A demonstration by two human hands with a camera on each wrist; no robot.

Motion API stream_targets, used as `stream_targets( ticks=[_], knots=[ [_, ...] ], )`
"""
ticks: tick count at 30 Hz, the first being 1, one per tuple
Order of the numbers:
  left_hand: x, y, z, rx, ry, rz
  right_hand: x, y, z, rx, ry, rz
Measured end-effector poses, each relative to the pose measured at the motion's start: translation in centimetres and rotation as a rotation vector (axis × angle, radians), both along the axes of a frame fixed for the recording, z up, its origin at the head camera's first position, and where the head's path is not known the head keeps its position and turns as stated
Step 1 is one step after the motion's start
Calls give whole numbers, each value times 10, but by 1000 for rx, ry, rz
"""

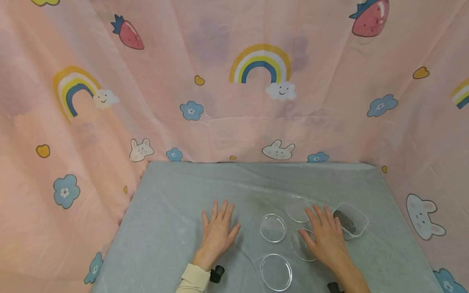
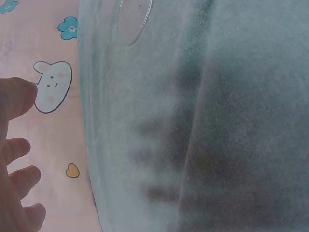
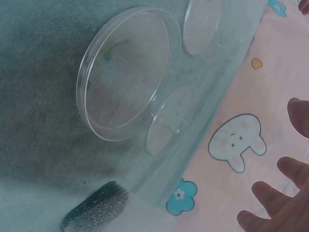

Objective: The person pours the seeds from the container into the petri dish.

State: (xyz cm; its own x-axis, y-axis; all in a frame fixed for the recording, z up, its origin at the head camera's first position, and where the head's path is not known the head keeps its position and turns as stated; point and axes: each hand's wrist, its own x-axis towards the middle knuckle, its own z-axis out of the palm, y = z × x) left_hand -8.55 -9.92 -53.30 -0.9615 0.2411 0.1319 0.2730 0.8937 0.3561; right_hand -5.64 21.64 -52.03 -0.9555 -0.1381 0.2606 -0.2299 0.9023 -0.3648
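Note:
My left hand hovers over the cloth with its fingers spread, holding nothing; its fingertips line the left edge of the left wrist view. Likewise spread and holding nothing, my right hand is above the right side of the table. It partly covers a clear round dish, like a petri dish, and overlaps the edge of another dish behind. Two more such dishes lie between the hands, one farther back and one nearer. In the right wrist view a clear dish looks large and close.
Right of my right hand stands a clear plastic tub holding a dark, speckled, oblong thing, its kind unclear. Grey-blue cloth covers the table. A pink printed curtain hangs behind and along both sides.

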Motion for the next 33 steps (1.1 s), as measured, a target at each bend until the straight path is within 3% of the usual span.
stream_targets(
  ticks=[8,13,18,22,28,33],
  knots=[
    [2,2,-3,10,24,0,-6,11,-3,20,77,-10],
    [10,9,-13,72,15,-42,-23,46,-9,26,89,-52],
    [25,19,-28,84,-8,-157,-31,96,-17,44,1,-92],
    [38,28,-43,65,-31,-231,-27,123,-24,45,-134,-127],
    [55,38,-61,2,-35,-306,-23,134,-34,21,-271,-142],
    [62,41,-71,-44,13,-317,-21,131,-42,-139,-303,-185]
  ],
)
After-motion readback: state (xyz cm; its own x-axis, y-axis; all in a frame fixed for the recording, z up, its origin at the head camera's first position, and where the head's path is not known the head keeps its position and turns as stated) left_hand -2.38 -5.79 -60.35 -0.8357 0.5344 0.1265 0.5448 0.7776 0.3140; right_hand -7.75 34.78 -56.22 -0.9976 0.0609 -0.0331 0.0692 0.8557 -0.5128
